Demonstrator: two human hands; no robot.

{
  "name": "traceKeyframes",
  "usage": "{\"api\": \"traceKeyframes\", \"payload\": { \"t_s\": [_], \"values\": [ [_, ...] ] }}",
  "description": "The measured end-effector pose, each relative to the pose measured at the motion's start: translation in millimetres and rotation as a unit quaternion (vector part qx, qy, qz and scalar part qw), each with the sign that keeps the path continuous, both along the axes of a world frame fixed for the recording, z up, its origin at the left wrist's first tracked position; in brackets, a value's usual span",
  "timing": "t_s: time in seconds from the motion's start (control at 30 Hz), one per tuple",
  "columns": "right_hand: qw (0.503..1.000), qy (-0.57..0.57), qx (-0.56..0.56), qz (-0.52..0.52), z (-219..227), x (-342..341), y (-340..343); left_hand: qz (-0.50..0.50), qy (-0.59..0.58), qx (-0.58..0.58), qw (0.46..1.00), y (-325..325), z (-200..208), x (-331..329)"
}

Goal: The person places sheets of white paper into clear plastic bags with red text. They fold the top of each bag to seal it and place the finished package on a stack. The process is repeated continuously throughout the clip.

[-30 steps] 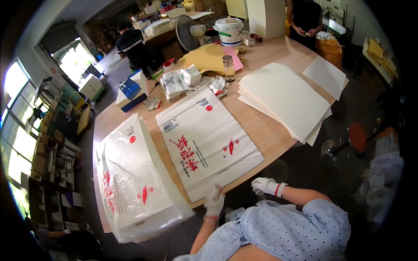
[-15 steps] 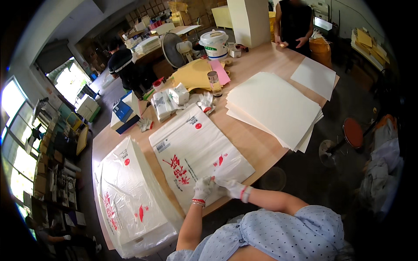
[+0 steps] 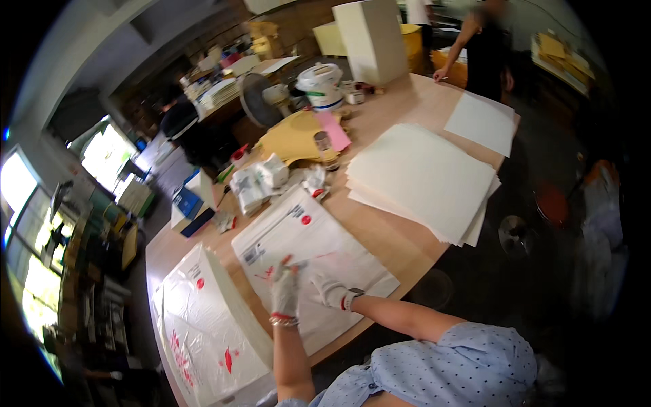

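"Over the middle of the bench (image 3: pixel 380 234), where are the hands?"

"Both gloved hands are above a white printed bag (image 3: pixel 339 251). The left hand (image 3: pixel 285 295) points its fingers away from the person; the right hand (image 3: pixel 332 292) is just beside it, angled inward."

"And the grip? Closed on anything?"

"I can't tell for either hand. The left fingers are blurred, with a small orange-red patch at their tips that I can't identify. The right fingers look bent over the bag, but whether they press or pinch it doesn't show."

"Which way does the bag lie?"

"Flat, directly beneath both hands. Its long axis slants from far left to near right. The left hand is nearer the far end, the right hand nearer the close end, by the bench's edge."

"Where does the far end point?"

"Toward some white packets (image 3: pixel 249 188), with a blue-and-white box (image 3: pixel 188 203) to their left."

"What's further out?"

"On the left, a plastic-covered stack (image 3: pixel 210 319) with similar red print; on the right, a fanned pile of white sheets (image 3: pixel 424 180). Beyond are a small jar (image 3: pixel 326 152), a white bucket (image 3: pixel 320 87) and, at the far right, a co-worker (image 3: pixel 485 57) in black."
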State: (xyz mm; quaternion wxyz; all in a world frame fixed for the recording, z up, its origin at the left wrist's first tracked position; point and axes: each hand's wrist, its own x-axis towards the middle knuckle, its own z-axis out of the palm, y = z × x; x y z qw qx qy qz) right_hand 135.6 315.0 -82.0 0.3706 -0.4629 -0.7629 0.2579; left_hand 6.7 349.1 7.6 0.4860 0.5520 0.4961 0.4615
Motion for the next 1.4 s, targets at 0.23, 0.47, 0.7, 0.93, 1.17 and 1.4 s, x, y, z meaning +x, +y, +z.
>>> {"api": "traceKeyframes", "payload": {
  "t_s": [0.23,0.47,0.7,0.93,1.17,1.4],
  "values": [
    [0.988,-0.077,0.075,0.11,-39,120,-45,0.055,0.224,0.096,0.968,-9,55,-7],
    [0.919,-0.314,-0.013,-0.239,-16,392,-108,0.18,0.191,0.337,0.904,-48,44,9],
    [0.961,-0.126,-0.138,-0.204,-15,449,-58,-0.118,-0.131,0.022,0.984,-114,30,94],
    [0.966,-0.17,0.134,-0.14,51,301,-116,-0.325,-0.427,-0.345,0.77,-107,-93,204],
    [0.905,0.312,-0.193,-0.213,2,354,-193,-0.338,-0.031,-0.291,0.894,-90,-74,127],
    [0.869,0.441,-0.123,-0.189,-84,263,-171,-0.388,0.473,0.189,0.768,-180,-58,194]
  ]
}}
